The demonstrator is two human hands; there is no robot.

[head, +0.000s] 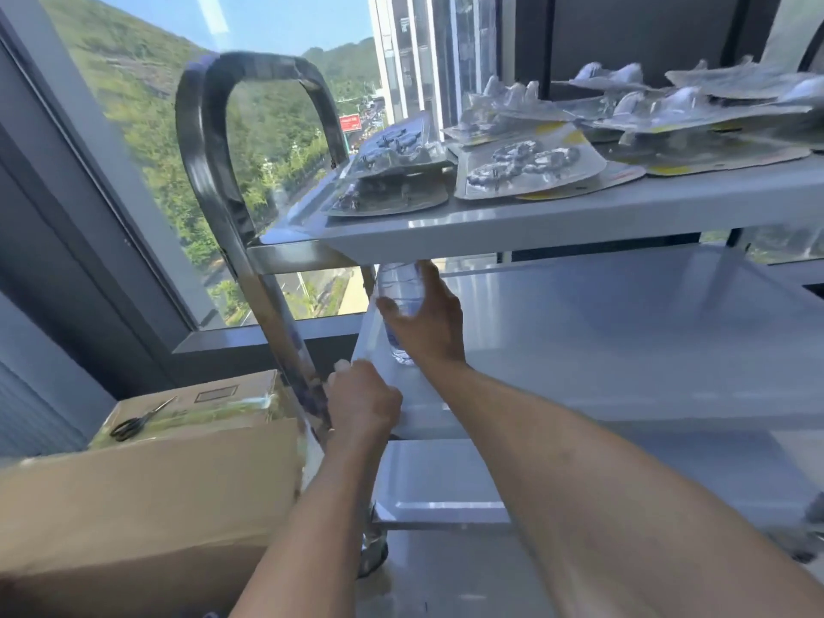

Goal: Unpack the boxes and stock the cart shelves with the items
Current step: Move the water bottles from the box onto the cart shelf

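The steel cart has three shelves. On its top shelf (490,227) lie several blister packs (530,169) of small parts. My right hand (428,323) grips a clear plastic water bottle (397,283), upright at the left end of the middle shelf (624,341), just under the top shelf's edge. My left hand (363,403) is curled at that shelf's front left corner, beside the cart's post (285,332). A small white bit shows above its fingers, and I cannot tell what it holds. The bottom shelf (441,483) shows below my arms.
A large cardboard box (147,506) stands at lower left against the cart. Behind it a second box (214,394) carries black scissors (140,422). The cart's curved handle (209,140) rises at left in front of a big window.
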